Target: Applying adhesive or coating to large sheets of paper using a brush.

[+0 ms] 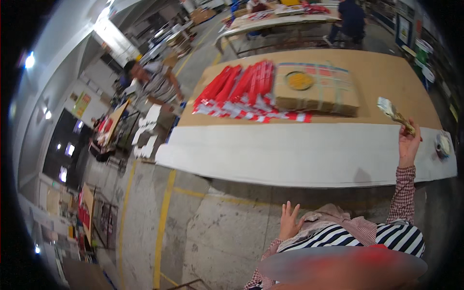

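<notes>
The big bench (386,72) is topped with brown board at the back, and a long white sheet (270,154) is laid along its front. Past the front edge, open grey floor (227,232) is seen, marked with yellow lines. Plenty of bare room is left on the white sheet and on the brown part right of the box. By the left end, a blurred person (157,82) is seen.

Long red packs (234,87) with red and white ends are laid in a row on the brown part, next to the box. The flat cardboard box (319,87) is wrapped with pale straps. What is in it cannot be seen, and it cannot be told what the round yellow patch (299,80) on top is.

The two hands are held well apart. The right hand (410,145) is raised over the right part of the bench, with its fingers closed on something. The left hand (289,222) is held over the floor, empty, its fingers spread.

Near the right edge, a whitish roll (442,145) is set on the white sheet. The gold and white thing (395,115) is gripped by its gold end; it is too blurred to name.
</notes>
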Tool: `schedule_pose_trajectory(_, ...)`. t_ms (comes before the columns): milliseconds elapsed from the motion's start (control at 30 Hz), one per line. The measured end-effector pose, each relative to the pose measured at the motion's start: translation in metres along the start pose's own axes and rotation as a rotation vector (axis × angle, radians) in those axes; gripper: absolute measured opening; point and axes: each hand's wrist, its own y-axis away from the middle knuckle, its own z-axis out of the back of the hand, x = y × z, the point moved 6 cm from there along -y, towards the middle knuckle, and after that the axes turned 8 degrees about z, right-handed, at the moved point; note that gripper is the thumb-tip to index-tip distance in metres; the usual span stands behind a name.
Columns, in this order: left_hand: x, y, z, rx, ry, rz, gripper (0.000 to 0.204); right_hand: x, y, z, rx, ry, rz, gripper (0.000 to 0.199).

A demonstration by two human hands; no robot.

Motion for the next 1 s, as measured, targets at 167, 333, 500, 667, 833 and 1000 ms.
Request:
schedule_pose_trajectory(167,0.108,0.056,0.074,-0.12,0.042,0.227,0.056,-0.188,0.1,-0.124,0.072,-0.095,-0.334,0.033)
schedule_pose_trajectory(333,0.203,0.082,0.138,-0.221,-0.03,0.434,0.056,-0.359,0.213,-0.224,0.181,-0.093,-0.657,0.046)
schedule_pose_trajectory(500,0.315,0.095,0.254,-0.383,-0.204,0.55,0.058,-0.498,0.322,-0.297,0.219,-0.115,-0.838,0.041)
schedule_pose_trajectory(667,0.433,0.126,0.335,-0.35,-0.247,0.796,0.056,-0.593,0.399,-0.359,0.249,-0.116,-0.918,0.029)
schedule_pose_trajectory(833,0.542,0.122,0.412,-0.248,-0.293,0.861,0.073,-0.67,0.467,-0.441,0.217,0.012,-0.944,0.018)
schedule_pose_trajectory(1000,0.655,0.079,0.507,-0.166,-0.464,0.758,0.092,-0.733,0.512,-0.492,0.235,-0.078,-0.939,0.023)
